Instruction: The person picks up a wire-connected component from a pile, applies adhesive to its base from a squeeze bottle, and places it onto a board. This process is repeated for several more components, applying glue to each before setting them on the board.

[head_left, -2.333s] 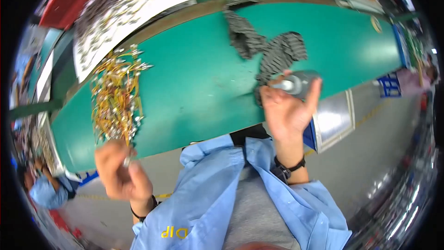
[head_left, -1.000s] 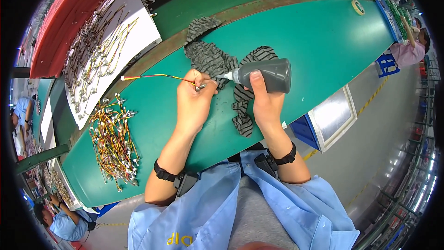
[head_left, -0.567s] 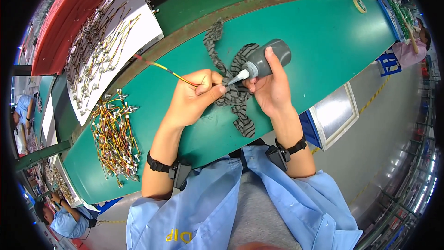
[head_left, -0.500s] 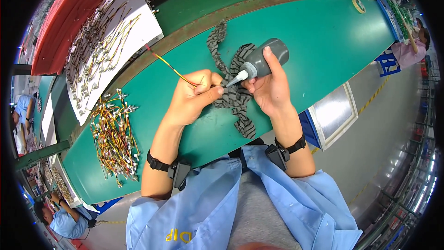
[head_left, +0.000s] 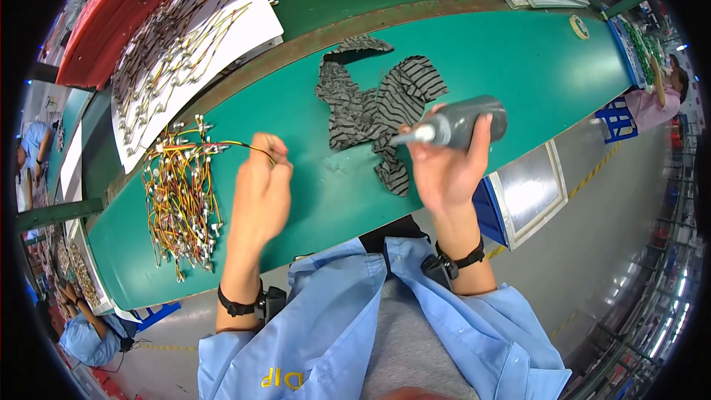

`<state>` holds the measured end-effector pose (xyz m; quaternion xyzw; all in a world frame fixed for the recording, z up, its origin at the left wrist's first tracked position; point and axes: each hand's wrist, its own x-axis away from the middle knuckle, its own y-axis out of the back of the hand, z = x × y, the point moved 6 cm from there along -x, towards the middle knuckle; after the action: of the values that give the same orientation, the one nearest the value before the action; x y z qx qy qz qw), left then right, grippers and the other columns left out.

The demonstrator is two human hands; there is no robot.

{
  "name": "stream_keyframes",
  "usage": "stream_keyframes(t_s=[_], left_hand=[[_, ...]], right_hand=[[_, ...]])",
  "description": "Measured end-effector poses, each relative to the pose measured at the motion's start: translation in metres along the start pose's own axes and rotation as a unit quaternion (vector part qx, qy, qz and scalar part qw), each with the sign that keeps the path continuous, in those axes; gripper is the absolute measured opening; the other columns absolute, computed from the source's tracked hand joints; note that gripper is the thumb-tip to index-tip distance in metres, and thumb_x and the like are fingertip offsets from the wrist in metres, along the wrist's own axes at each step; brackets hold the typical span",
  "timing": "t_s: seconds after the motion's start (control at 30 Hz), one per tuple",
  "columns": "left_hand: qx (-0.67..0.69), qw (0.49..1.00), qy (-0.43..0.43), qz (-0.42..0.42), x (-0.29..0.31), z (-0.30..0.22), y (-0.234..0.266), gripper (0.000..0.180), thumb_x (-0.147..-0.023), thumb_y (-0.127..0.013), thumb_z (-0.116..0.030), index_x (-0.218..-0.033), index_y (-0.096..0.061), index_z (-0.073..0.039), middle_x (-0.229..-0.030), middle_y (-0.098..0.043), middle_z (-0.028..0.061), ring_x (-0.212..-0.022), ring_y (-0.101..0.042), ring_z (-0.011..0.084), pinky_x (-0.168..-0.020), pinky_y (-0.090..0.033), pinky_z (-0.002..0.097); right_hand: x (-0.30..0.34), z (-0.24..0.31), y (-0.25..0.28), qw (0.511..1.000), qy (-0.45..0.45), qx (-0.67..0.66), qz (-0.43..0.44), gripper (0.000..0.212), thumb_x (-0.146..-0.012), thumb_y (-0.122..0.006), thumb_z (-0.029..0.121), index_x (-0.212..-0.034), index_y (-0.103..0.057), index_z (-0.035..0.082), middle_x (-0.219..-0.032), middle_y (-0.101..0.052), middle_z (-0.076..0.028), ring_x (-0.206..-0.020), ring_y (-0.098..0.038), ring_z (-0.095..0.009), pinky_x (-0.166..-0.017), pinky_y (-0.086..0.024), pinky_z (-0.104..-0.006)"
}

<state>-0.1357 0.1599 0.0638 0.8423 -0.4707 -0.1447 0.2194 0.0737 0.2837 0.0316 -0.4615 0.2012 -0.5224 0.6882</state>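
My left hand (head_left: 263, 192) pinches the end of a thin yellow, red and black wire (head_left: 246, 144). The wire's other end reaches over a pile of connector-tipped wires (head_left: 181, 207) at the left of the green table (head_left: 318, 215). In my right hand (head_left: 448, 178) is a dark grey squeeze bottle (head_left: 478, 120), tilted so its pale nozzle points left. A crumpled grey-and-black striped cloth (head_left: 352, 111) lies between my hands; the nozzle hangs over its right side.
Beyond the pile, a white board (head_left: 255, 18) carries rows of wires beside red stacked material (head_left: 96, 41). A tape roll (head_left: 579, 27) lies at the far right. A pale framed panel with a blue side (head_left: 529, 185) stands beside the table. Other people sit further off.
My left hand has moved left with the wire, away from the cloth and over near the pile. My right hand has shifted right with the bottle, its nozzle lifting off the left fingers.
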Motion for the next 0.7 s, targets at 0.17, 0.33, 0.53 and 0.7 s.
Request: stream_keyframes(t_s=[0.17, 0.33, 0.53, 0.7], left_hand=[[-0.114, 0.991, -0.014, 0.072, 0.04, -0.013, -0.022, 0.01, -0.085, -0.049, -0.005, -0.093, -0.052, 0.001, -0.071, -0.056, 0.0208, -0.063, -0.057, 0.0378, -0.059, -0.043, 0.0461], [-0.053, 0.982, -0.087, 0.156, 0.074, -0.012, -0.033, 0.013, -0.084, -0.053, -0.005, -0.095, -0.053, 0.002, -0.074, -0.058, 0.0226, -0.069, -0.059, 0.0387, -0.062, -0.044, 0.0469], [0.039, 0.977, -0.013, 0.208, 0.102, -0.009, -0.034, 0.016, -0.087, -0.058, -0.004, -0.101, -0.054, 0.004, -0.078, -0.061, 0.0178, -0.072, -0.063, 0.0264, -0.064, -0.049, 0.0381], [0.385, 0.906, 0.081, 0.155, 0.131, 0.022, -0.048, 0.019, -0.091, -0.057, -0.004, -0.107, -0.056, 0.005, -0.09, -0.065, 0.0127, -0.079, -0.062, 0.0151, -0.069, -0.05, 0.0287]], right_hand=[[0.047, -0.063, -0.025, 0.987, 0.007, 0.044, 0.154, 0.066, -0.088, -0.042, 0.065, -0.107, -0.05, 0.003, -0.081, -0.059, -0.009, -0.072, -0.059, -0.022, -0.103, -0.035, -0.0526], [0.068, -0.073, -0.053, 0.963, -0.009, 0.116, 0.244, 0.072, -0.085, -0.041, 0.072, -0.107, -0.048, 0.004, -0.075, -0.054, -0.008, -0.068, -0.056, -0.02, -0.098, -0.035, -0.0503], [0.074, -0.066, -0.051, 0.955, -0.072, 0.021, 0.286, 0.072, -0.085, -0.041, 0.071, -0.109, -0.05, 0.004, -0.082, -0.052, -0.007, -0.074, -0.052, -0.019, -0.086, -0.04, -0.0415], [0.081, -0.067, -0.058, 0.978, -0.085, -0.065, 0.181, 0.072, -0.084, -0.042, 0.072, -0.108, -0.052, 0.005, -0.083, -0.049, -0.005, -0.075, -0.046, -0.019, -0.081, -0.036, -0.0364]])
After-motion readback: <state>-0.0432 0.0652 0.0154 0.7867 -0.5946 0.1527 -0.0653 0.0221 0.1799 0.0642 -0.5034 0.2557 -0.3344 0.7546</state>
